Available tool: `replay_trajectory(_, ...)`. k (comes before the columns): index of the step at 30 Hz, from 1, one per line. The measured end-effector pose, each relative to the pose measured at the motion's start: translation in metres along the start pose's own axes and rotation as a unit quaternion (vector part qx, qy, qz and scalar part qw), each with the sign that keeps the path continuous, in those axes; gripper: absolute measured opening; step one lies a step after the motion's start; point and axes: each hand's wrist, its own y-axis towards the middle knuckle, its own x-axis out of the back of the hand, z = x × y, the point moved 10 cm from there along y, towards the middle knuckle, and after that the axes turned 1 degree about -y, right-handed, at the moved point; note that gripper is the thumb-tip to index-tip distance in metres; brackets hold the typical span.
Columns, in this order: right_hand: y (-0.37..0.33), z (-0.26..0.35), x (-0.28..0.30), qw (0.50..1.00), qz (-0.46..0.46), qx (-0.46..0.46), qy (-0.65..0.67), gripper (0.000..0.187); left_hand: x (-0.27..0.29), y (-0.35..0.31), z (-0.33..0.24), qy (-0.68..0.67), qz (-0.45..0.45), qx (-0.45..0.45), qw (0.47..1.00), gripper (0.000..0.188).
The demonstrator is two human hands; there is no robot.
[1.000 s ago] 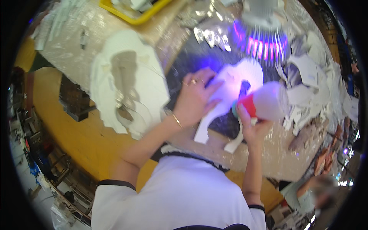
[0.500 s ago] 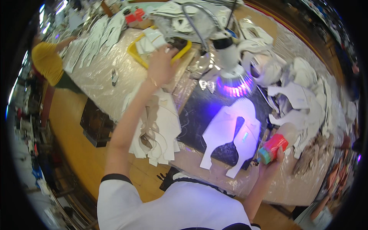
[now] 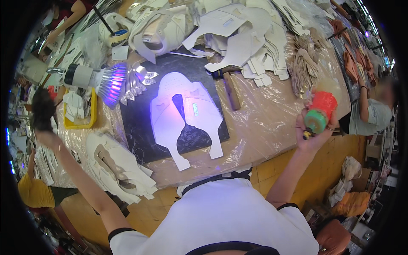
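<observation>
My left hand (image 3: 47,135), out at the far left, grips a dark, blurred bundle of soft-looking pieces (image 3: 43,109); its exact kind is unclear. Held up at the right, a red squeeze bottle (image 3: 324,104) with a green cap and a narrow nozzle sits in my right hand (image 3: 313,138), fingers wrapped around it. Between my hands a white shoe upper piece (image 3: 163,111) with two legs lies flat on a black board (image 3: 131,123), lit by the violet glow of a lamp (image 3: 100,81).
A yellow tray (image 3: 94,114) with white pieces stands left of the board. Stacked white upper pieces (image 3: 114,165) lie at the near left, more (image 3: 255,40) at the back. A hammer (image 3: 231,90) rests right of the board. Other people (image 3: 376,108) work at both sides.
My left hand has left the yellow tray and moved left with the dark bundle. The bottle has been raised in my right hand. The view has turned to the right.
</observation>
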Motion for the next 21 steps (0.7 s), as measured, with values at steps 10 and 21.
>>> replay_trajectory(10,-0.012,0.063,0.027,0.99,0.093,0.053,0.09,0.082,-0.197,-0.472,-0.273,-0.135,0.563,-0.048,0.814,0.031)
replay_trajectory(21,-0.034,0.084,0.087,0.992,0.014,0.102,0.074,0.081,-0.29,-0.726,-0.299,-0.009,0.704,-0.297,0.645,0.048)
